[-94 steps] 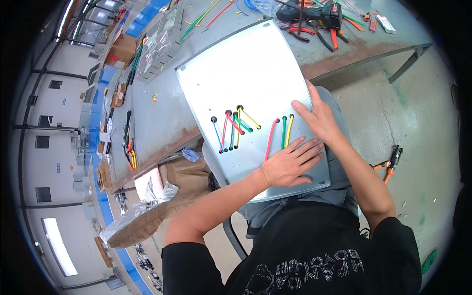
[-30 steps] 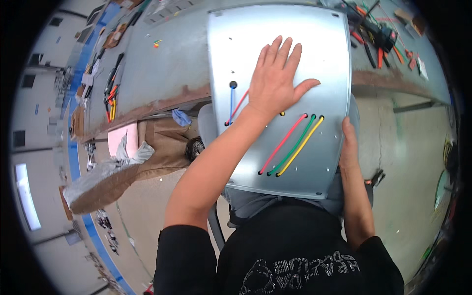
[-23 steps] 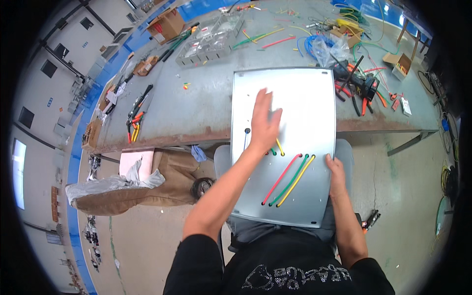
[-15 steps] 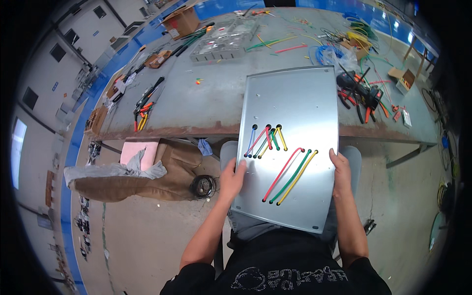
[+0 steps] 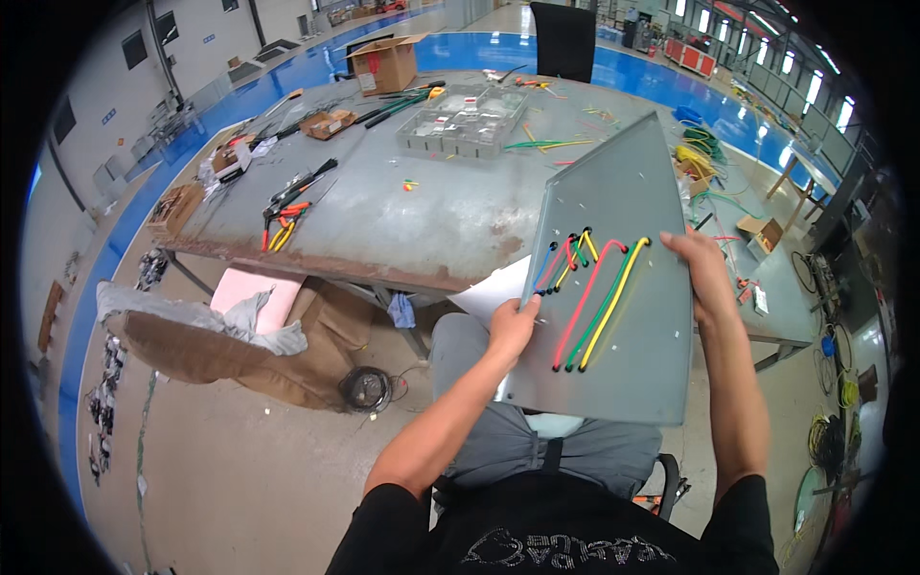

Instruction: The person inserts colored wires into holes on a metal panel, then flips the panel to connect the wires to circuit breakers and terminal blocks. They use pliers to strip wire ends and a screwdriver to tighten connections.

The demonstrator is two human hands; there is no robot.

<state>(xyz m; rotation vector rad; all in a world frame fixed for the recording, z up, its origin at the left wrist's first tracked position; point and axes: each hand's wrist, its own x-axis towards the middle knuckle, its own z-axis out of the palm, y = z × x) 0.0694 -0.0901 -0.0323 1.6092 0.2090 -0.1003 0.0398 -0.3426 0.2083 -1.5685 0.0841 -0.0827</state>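
A grey sheet-metal panel point(image 5: 632, 359) is tilted steeply above my lap. Short blue, red, green and yellow wires pass through holes in its middle. Beside them, longer red point(image 5: 586, 307), green point(image 5: 602, 302) and yellow point(image 5: 618, 297) wires run slantwise between two rows of holes. My left hand point(image 5: 513, 331) is closed on the panel's left edge, thumb on the face and fingers hidden behind. At the right edge, my right hand point(image 5: 704, 273) grips the panel with the thumb over its face. A white sheet point(image 5: 498, 292), perhaps paper, shows behind the panel near my left hand.
The metal workbench point(image 5: 383, 225) lies ahead, with pliers point(image 5: 285, 230), a clear parts organizer point(image 5: 455, 129), a cardboard box point(image 5: 386, 65) and loose wires. A brown-covered seat point(image 5: 220, 350) with a pink cushion stands at left. Coiled black cable point(image 5: 366, 388) lies on the floor.
The panel has turned and tilted up from facing me flat, and moved rightward. A white sheet has come into sight behind it. My right hand has risen; the view has lifted.
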